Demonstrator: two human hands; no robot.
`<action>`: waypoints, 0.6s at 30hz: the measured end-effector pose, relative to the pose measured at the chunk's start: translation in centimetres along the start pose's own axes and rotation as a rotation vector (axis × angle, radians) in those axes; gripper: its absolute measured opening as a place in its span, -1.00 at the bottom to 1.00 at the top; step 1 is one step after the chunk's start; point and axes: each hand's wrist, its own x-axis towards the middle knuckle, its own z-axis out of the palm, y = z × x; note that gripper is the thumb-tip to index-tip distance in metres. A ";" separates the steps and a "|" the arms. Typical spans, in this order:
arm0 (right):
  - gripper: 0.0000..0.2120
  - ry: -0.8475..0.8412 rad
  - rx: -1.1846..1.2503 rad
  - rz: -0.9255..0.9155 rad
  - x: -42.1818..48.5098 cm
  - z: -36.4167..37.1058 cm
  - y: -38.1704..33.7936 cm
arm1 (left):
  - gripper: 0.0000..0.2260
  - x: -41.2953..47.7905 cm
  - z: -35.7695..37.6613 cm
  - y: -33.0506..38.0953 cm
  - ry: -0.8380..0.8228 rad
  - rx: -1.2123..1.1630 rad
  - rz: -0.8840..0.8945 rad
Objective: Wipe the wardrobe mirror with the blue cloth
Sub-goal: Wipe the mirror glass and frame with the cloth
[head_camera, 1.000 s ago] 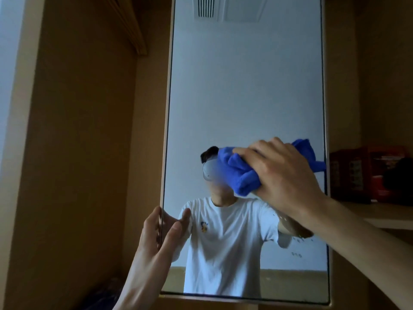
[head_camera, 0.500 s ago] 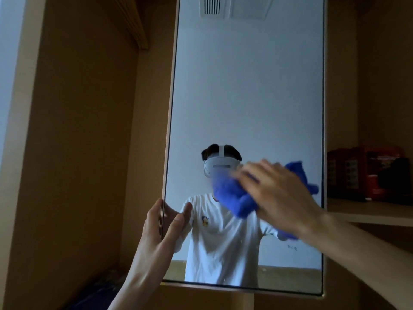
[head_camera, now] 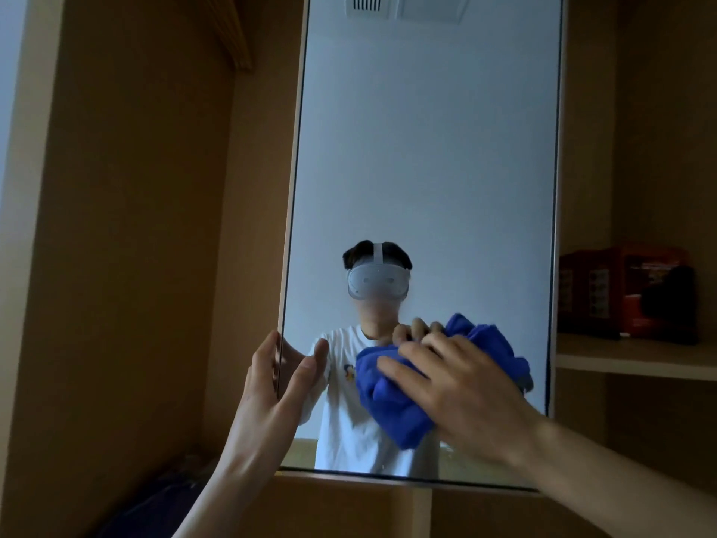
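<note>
The wardrobe [head_camera: 135,227] is seen as brown panels around the mirror [head_camera: 426,168]. A shelf [head_camera: 636,363] with red boxes [head_camera: 605,293] is set well to the right of the right fingers. The mirror's left edge is clamped by the left hand [head_camera: 267,405], fingers behind it and thumb on the glass. The bunched cloth [head_camera: 384,394] is pressed to the lower glass under the right hand [head_camera: 465,398], whose spread fingers are curled over its top.
</note>
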 end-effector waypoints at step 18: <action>-0.39 0.004 0.089 0.121 -0.9 -0.5 1.0 | -0.14 -0.2 0.0 -0.1 -0.037 -0.015 -0.016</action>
